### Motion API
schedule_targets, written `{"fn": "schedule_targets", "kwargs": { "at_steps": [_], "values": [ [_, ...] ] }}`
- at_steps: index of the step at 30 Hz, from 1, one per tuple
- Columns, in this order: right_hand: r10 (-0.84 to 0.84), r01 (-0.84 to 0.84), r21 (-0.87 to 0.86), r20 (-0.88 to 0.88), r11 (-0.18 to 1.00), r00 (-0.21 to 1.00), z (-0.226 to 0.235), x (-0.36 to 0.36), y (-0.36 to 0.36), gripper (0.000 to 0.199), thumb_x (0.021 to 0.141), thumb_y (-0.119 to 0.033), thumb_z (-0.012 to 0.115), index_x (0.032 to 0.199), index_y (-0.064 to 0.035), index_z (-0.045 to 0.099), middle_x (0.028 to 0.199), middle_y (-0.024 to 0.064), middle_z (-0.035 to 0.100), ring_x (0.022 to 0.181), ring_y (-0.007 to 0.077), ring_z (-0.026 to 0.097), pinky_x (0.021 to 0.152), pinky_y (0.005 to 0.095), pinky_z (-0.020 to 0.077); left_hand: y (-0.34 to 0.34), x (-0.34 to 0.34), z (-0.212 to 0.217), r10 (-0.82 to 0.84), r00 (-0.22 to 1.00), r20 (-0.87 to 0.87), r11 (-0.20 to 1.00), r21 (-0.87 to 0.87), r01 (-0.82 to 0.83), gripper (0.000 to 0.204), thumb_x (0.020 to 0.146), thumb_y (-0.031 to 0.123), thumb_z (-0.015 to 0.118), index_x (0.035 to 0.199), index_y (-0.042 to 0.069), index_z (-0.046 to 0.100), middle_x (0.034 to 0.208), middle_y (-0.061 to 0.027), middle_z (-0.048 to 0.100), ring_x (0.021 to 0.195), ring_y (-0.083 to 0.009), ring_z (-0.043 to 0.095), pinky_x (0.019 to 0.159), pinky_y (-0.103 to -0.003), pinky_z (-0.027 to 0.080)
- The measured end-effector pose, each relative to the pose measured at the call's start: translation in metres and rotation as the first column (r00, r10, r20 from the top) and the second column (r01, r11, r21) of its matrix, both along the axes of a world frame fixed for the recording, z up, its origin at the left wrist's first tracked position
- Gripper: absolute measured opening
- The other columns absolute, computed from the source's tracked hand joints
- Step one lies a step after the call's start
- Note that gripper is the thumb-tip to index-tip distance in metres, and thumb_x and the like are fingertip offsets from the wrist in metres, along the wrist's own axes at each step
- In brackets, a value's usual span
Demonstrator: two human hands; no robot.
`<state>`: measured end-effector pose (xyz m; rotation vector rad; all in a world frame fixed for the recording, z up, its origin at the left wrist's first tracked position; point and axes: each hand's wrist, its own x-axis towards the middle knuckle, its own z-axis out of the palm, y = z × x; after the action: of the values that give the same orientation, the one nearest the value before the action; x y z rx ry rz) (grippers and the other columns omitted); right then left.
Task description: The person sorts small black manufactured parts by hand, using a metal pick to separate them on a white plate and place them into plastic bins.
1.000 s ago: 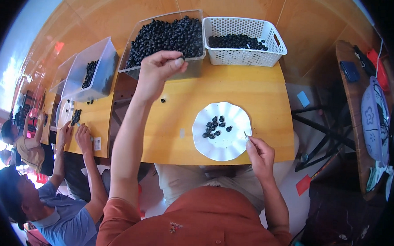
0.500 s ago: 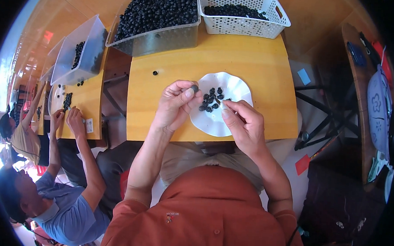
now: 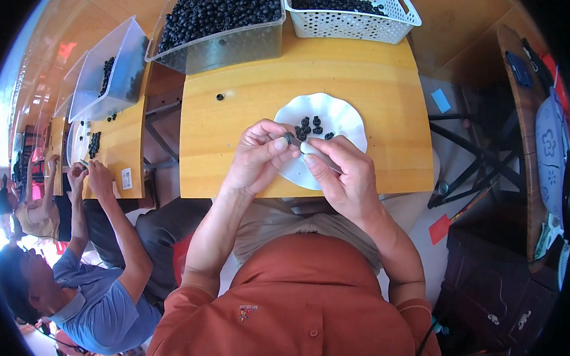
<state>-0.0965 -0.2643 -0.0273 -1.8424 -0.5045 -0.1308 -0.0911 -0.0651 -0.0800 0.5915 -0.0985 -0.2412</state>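
My left hand (image 3: pixel 260 158) pinches a small dark round piece (image 3: pixel 288 139) between thumb and fingers, just over the near edge of a white scalloped plate (image 3: pixel 345 120). My right hand (image 3: pixel 342 171) grips a thin metal tool (image 3: pixel 321 157) whose tip meets that piece. Several dark pieces (image 3: pixel 309 127) lie on the plate. Both hands hover above the yellow wooden table (image 3: pixel 378 74), close together, and cover the plate's near left part.
A clear tub (image 3: pixel 219 16) heaped with dark pieces and a white perforated basket (image 3: pixel 349 12) stand at the table's far edge. One loose piece (image 3: pixel 220 97) lies on the table. On my left another person's hands (image 3: pixel 85 172) work at a neighbouring table. Dark chairs (image 3: pixel 490 142) stand on my right.
My left hand came back from the clear tub to the plate with a dark piece. Both hands then drew together over the plate's near edge, tool against piece.
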Motion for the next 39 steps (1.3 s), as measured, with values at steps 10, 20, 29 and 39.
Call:
{"fn": "schedule_targets", "kwargs": {
  "at_steps": [10,20,29,39],
  "values": [
    [0.011,-0.007,-0.077,0.055,0.997,0.998,-0.002,0.0,-0.002,0.022,0.09,-0.016,0.072,0.106,-0.0018,0.069,0.084,0.0129,0.067,0.064,0.0264,0.066,0.056,0.0354,0.0519,0.0,-0.005,-0.002,0.012,1.0,-0.005,1.0,0.015,-0.011,0.015,0.09,0.0,0.069,0.104,0.004,0.068,0.111,-0.0146,0.068,0.091,-0.0233,0.07,0.084,-0.036,0.06],
    [0.097,-0.097,-0.046,0.002,0.994,0.995,0.005,0.0,-0.006,0.021,0.09,-0.017,0.071,0.104,-0.0008,0.07,0.084,0.0131,0.067,0.07,0.0296,0.067,0.061,0.0364,0.0521,0.001,-0.012,0.01,0.068,0.992,0.107,0.99,0.119,-0.081,0.012,0.089,0.0,0.07,0.1,0.005,0.068,0.097,-0.0154,0.067,0.083,-0.0243,0.069,0.076,-0.034,0.058],
    [-0.105,0.109,0.033,-0.1,0.994,0.989,-0.001,0.014,-0.025,0.025,0.097,-0.016,0.065,0.109,0.0054,0.069,0.086,0.0151,0.069,0.074,0.0202,0.065,0.069,0.0314,0.0506,0.01,-0.02,0.027,0.088,0.973,0.212,0.982,0.144,-0.12,0.011,0.087,0.002,0.073,0.094,0.009,0.068,0.088,-0.011,0.063,0.077,-0.0205,0.063,0.07,-0.031,0.054],
    [0.032,0.0,0.15,-0.211,0.989,0.977,-0.004,-0.002,-0.011,0.026,0.097,-0.013,0.066,0.113,0.0064,0.068,0.086,0.0048,0.062,0.072,0.0073,0.053,0.062,0.0223,0.0419,0.006,-0.022,0.006,0.093,0.992,0.085,0.99,0.098,-0.101,0.012,0.088,0.0,0.072,0.097,0.007,0.069,0.095,-0.0145,0.067,0.08,-0.0231,0.069,0.07,-0.029,0.054]
  ]
}}
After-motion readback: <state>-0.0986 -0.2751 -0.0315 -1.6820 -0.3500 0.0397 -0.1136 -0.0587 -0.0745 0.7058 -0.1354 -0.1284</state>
